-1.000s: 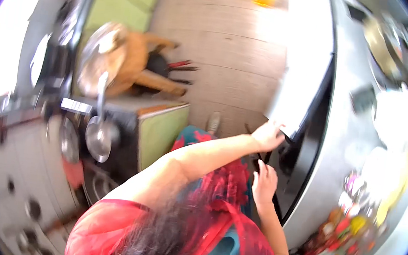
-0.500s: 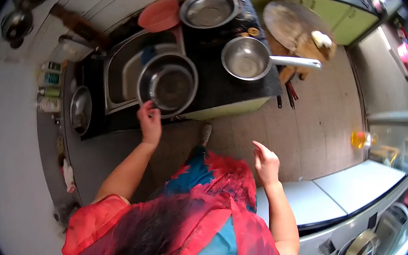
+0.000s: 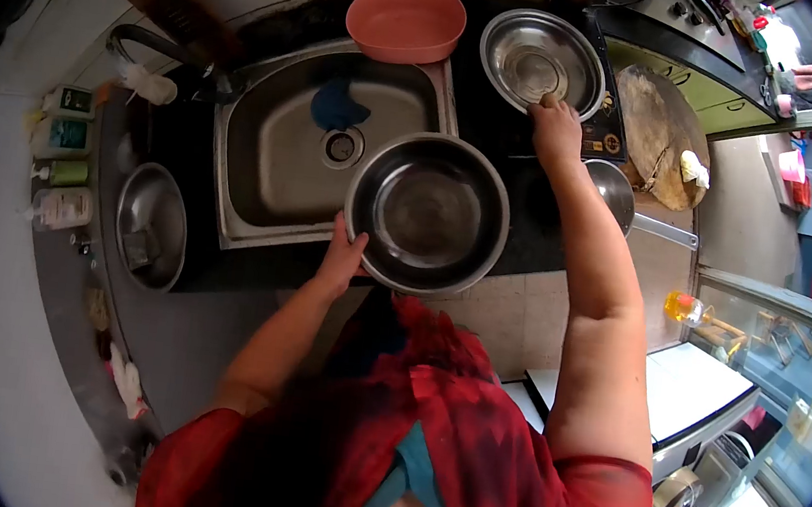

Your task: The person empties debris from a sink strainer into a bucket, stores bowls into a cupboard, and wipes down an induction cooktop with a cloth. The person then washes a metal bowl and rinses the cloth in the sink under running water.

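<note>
My left hand (image 3: pixel 338 264) is closed on the near left rim of a deep steel basin (image 3: pixel 425 214), its thumb along the edge. The basin sits tilted slightly at the sink's front right corner, and nothing shows inside it. My right hand (image 3: pixel 554 128) reaches forward to a second, shallower steel basin (image 3: pixel 510 40) on a black induction cooker (image 3: pixel 602 131). Its fingers are bent together over that basin's near rim, and their tips show inside the edge. Partly behind my right forearm is a steel saucepan (image 3: pixel 611 190) with a long handle.
The steel sink (image 3: pixel 265 172) holds a blue cloth (image 3: pixel 336 105) near its drain. A pink plastic basin (image 3: pixel 407 23) stands behind it. A round chopping board (image 3: pixel 646 121) lies at right. Another steel bowl (image 3: pixel 151 224) and several bottles (image 3: pixel 67 137) stand at left.
My left hand has taken hold of the deep basin's rim. My right hand has gone from beside my body forward to the shallow basin. The view has moved closer to the counter.
</note>
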The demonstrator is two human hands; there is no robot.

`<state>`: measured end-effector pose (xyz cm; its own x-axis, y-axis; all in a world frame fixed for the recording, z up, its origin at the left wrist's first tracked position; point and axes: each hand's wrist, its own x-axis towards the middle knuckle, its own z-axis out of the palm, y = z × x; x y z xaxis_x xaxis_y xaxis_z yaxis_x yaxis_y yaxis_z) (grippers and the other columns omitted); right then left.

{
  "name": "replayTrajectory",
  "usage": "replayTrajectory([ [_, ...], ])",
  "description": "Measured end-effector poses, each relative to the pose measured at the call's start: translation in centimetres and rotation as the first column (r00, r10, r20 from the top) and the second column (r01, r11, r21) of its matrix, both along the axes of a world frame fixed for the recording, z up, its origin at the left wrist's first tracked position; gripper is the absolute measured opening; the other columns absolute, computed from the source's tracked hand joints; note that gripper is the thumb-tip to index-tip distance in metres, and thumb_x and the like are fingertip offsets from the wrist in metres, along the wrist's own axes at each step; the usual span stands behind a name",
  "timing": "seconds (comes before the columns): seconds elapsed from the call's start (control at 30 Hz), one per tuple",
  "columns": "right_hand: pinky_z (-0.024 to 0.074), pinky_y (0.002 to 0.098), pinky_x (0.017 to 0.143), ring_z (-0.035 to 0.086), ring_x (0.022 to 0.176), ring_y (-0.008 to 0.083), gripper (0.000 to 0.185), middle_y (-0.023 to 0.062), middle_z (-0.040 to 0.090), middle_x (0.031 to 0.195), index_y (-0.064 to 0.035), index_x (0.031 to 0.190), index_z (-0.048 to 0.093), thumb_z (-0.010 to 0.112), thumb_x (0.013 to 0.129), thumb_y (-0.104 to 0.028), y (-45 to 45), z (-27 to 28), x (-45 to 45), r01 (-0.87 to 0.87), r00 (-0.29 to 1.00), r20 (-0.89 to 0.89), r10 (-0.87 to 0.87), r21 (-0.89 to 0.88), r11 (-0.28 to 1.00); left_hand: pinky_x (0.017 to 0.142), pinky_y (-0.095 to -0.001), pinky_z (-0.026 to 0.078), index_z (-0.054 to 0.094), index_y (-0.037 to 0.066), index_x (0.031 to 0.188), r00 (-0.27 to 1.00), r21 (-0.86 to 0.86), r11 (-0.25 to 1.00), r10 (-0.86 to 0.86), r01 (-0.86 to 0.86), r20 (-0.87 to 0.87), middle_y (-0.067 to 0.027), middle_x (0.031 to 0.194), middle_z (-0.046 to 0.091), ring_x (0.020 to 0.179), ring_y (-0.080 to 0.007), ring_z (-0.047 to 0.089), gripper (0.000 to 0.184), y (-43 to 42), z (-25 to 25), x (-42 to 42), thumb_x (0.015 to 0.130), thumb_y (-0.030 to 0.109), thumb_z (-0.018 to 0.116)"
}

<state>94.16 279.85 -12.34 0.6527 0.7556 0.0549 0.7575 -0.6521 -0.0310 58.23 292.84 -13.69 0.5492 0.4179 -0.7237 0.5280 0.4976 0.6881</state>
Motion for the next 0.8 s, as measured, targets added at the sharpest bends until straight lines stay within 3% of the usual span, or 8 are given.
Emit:
replayTrajectory([
  [0.07, 0.0403, 0.0424, 0.088, 0.055, 0.100, 0.0254, 0.026, 0.0088, 0.059, 0.099, -0.0126, 0.098, 0.063, 0.049, 0.077, -0.003, -0.3, 1.0, -2.0, -0.032, 0.993, -0.105, 0.054, 0.208, 0.978, 0.071, -0.0422, 0.057, 0.009, 0.026, 0.142, 0.999, -0.048, 0.998, -0.038, 0.039, 0.024, -0.0136, 0.131, 0.038, 0.109, -0.0284, 0.052, 0.057, 1.0, 0.4, 0.4, 0.096, 0.019, 0.042],
  [0.13, 0.0426, 0.0399, 0.081, 0.055, 0.097, 0.0271, 0.028, 0.0096, 0.058, 0.102, -0.0103, 0.100, 0.062, 0.050, 0.075, -0.003, -0.6, 4.3, -6.0, -0.035, 0.975, -0.209, 0.071, 0.170, 0.985, 0.072, -0.0419, 0.057, 0.009, 0.025, 0.142, 0.997, -0.086, 0.994, -0.062, 0.065, 0.037, -0.0140, 0.132, 0.037, 0.110, -0.0289, 0.051, 0.055, 2.4, -0.2, 0.5, 0.097, 0.023, 0.042],
  [0.3, 0.0429, 0.0353, 0.082, 0.053, 0.093, 0.0260, 0.031, 0.0071, 0.057, 0.100, -0.0066, 0.101, 0.061, 0.053, 0.071, -0.010, -2.4, 6.5, -17.2, -0.333, 0.919, -0.134, 0.372, 0.246, 0.910, 0.076, -0.0442, 0.056, 0.009, 0.022, 0.142, 0.997, -0.175, 0.984, -0.012, 0.025, 0.077, -0.0150, 0.131, 0.039, 0.112, -0.0297, 0.050, 0.055, 4.0, 0.1, 0.7, 0.098, 0.031, 0.040],
  [0.4, 0.0425, 0.0357, 0.083, 0.054, 0.092, 0.0251, 0.032, 0.0072, 0.056, 0.099, -0.0047, 0.104, 0.058, 0.052, 0.073, -0.013, -2.1, 5.3, -20.8, -0.397, 0.850, -0.251, 0.463, 0.272, 0.877, 0.066, -0.0444, 0.057, 0.016, 0.024, 0.139, 0.974, -0.227, 0.963, 0.181, -0.147, 0.139, -0.0123, 0.125, 0.045, 0.100, -0.0277, 0.057, 0.053, 4.2, 0.1, 0.6, 0.095, 0.037, 0.043],
  [0.5, 0.0411, 0.0355, 0.086, 0.053, 0.095, 0.0250, 0.034, 0.0074, 0.056, 0.099, -0.0044, 0.109, 0.056, 0.050, 0.075, -0.010, -0.9, 3.5, -22.1, -0.537, 0.737, -0.337, 0.585, 0.233, 0.811, 0.068, -0.0459, 0.057, 0.017, 0.022, 0.139, 0.921, -0.557, 0.803, 0.355, -0.212, 0.161, -0.0122, 0.126, 0.044, 0.102, -0.0291, 0.056, 0.060, 5.8, -0.9, -1.3, 0.091, 0.039, 0.050],
  [0.6, 0.0392, 0.0358, 0.087, 0.052, 0.096, 0.0259, 0.039, 0.0083, 0.056, 0.099, -0.0048, 0.114, 0.054, 0.052, 0.076, -0.009, 0.8, 2.4, -22.8, -0.605, 0.614, -0.385, 0.689, 0.331, 0.724, 0.068, -0.0463, 0.056, 0.018, 0.021, 0.139, 0.973, -0.169, 0.959, 0.229, -0.226, 0.002, -0.0116, 0.127, 0.043, 0.103, -0.0304, 0.055, 0.068, 6.4, 1.0, -0.9, 0.087, 0.033, 0.059],
  [0.63, 0.0389, 0.0357, 0.087, 0.052, 0.097, 0.0264, 0.039, 0.0092, 0.056, 0.099, -0.0047, 0.114, 0.054, 0.053, 0.075, -0.008, 1.3, 2.3, -22.9, -0.606, 0.580, -0.404, 0.708, 0.366, 0.706, 0.065, -0.0436, 0.057, 0.019, 0.020, 0.138, 0.978, -0.124, 0.970, 0.204, -0.208, -0.039, -0.0120, 0.124, 0.043, 0.100, -0.0300, 0.056, 0.072, 7.1, -0.5, -1.9, 0.081, 0.018, 0.062],
  [0.8, 0.0405, 0.0369, 0.082, 0.054, 0.092, 0.0272, 0.034, 0.0100, 0.057, 0.096, -0.0055, 0.114, 0.055, 0.057, 0.080, -0.009, 6.1, 4.2, -23.0, -0.571, 0.518, -0.470, 0.714, 0.432, 0.698, 0.059, -0.0352, 0.057, 0.024, 0.017, 0.135, 0.954, -0.202, 0.932, 0.290, -0.301, -0.079, -0.0126, 0.110, 0.048, 0.089, -0.0252, 0.057, 0.071, 12.4, 1.2, -3.4, 0.074, 0.003, 0.056],
])
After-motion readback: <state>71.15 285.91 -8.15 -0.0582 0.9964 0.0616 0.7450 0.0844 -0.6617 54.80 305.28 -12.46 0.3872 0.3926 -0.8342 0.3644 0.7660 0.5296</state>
